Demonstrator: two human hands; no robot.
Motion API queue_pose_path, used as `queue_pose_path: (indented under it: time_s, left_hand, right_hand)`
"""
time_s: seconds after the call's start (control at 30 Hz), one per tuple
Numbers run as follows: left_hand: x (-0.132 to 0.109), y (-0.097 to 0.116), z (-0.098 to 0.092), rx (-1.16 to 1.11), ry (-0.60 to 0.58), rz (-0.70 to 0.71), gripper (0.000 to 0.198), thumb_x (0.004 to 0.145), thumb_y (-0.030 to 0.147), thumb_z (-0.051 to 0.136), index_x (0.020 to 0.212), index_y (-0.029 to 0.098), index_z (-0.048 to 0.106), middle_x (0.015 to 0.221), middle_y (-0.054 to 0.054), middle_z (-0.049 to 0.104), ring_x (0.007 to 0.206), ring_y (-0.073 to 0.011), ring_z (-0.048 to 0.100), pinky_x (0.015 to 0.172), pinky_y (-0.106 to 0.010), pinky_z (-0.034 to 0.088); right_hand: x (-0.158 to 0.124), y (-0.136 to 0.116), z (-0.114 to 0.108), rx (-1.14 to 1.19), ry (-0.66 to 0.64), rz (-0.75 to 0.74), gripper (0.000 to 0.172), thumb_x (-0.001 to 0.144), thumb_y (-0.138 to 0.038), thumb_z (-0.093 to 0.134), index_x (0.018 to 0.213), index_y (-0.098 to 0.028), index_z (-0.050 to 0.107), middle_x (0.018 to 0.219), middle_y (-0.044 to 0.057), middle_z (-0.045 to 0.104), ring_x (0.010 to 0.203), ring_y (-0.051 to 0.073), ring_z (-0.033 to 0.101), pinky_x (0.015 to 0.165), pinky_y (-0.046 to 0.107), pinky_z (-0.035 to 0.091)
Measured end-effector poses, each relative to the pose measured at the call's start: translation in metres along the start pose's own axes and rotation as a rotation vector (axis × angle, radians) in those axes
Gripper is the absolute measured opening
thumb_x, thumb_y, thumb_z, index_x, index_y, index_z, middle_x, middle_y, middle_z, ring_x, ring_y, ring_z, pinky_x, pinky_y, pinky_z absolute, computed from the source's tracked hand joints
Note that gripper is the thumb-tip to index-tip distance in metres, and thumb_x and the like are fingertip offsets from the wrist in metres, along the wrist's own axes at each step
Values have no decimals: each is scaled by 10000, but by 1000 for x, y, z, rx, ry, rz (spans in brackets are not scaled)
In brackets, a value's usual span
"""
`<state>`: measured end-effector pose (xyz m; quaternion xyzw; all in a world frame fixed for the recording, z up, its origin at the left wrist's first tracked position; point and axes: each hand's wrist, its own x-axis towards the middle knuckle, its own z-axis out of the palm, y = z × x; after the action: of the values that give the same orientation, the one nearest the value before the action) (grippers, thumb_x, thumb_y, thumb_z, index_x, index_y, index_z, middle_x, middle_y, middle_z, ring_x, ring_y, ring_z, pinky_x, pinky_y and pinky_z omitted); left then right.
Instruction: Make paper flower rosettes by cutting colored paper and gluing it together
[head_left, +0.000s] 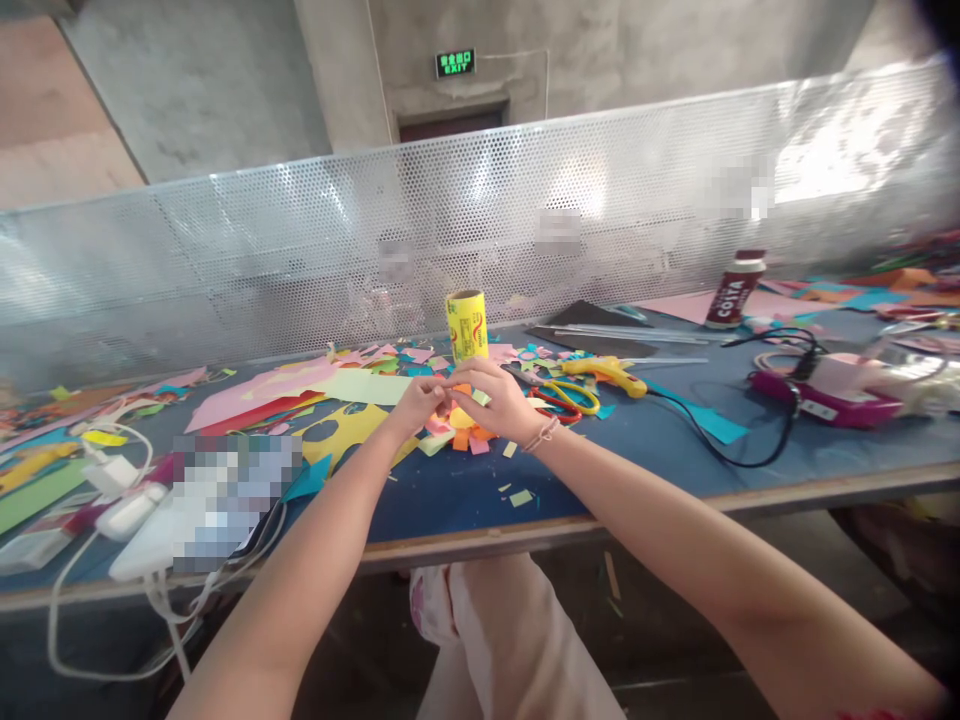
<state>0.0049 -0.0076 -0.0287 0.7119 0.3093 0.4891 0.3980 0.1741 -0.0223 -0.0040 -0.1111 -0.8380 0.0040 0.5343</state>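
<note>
My left hand (421,405) and my right hand (495,400) meet over the middle of the table. Both have their fingertips pinched close together. What they hold is mostly hidden; a bit of orange paper (460,392) shows between the right fingers, but I cannot tell whether it is gripped. Just below them lie orange and pink paper pieces (478,440) around a yellow centre. A yellow cardboard roll (469,326) stands upright behind the hands. To the right are red- and yellow-handled scissors (574,402) and a yellow glue gun (606,372) with a black cord.
Yellow paper with cut-out holes (352,428) and pink sheets (251,392) lie left. A phone (262,500) and white cables (161,600) occupy the near left. A brown COSTA bottle (736,290) and purple power strip (829,400) stand right. A perforated metal screen (300,250) runs behind.
</note>
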Motion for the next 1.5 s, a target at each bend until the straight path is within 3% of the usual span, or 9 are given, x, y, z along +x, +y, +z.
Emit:
queue_pose_path:
  time_s: [0.33,0.53,0.73,1.0,1.2,1.5]
  left_hand:
    - [2,5,1,58,99,7,555,668,700,547,510,169,520,454,2,454,428,-87,387,453,-244,306]
    - [5,18,9,7,280,-91,472,636,551,669,480,171,437,423,52,379,406,-53,329,427,-217,240]
    - [5,24,13,-129,242,-141,468,596,493,736,484,172,415,413,78,297,399,-40,288,419,-212,203]
    - [5,21,12,-156,189,-198,550,520,587,746,479,173,386,408,75,334,376,-25,248,406,-214,186]
    - [4,21,11,-209,125,-227,510,569,523,756,490,172,395,407,77,320,367,-26,261,399,-220,162]
    - [3,27,11,-216,121,-318,538,495,522,791,469,165,388,389,75,337,363,-18,237,399,-210,137]
  right_hand:
    - [-1,3,1,-39,35,24,196,880,-279,498,897,-211,681,860,72,639,840,167,598,778,346,507]
    - [3,15,-3,36,16,144,206,866,-303,516,821,-214,696,790,40,635,711,129,575,676,294,504]
    - [4,23,-8,89,-49,217,171,835,-283,550,782,-195,687,738,25,615,655,109,546,627,264,486]
    - [3,24,-9,118,-75,244,139,803,-260,565,742,-186,666,712,17,614,632,104,548,602,257,477]
    - [2,25,-11,122,-103,217,120,779,-210,559,729,-175,663,679,13,593,620,103,546,587,252,465]
    - [1,26,-11,88,-126,226,106,753,-185,557,698,-173,646,655,2,571,602,96,536,574,240,450]
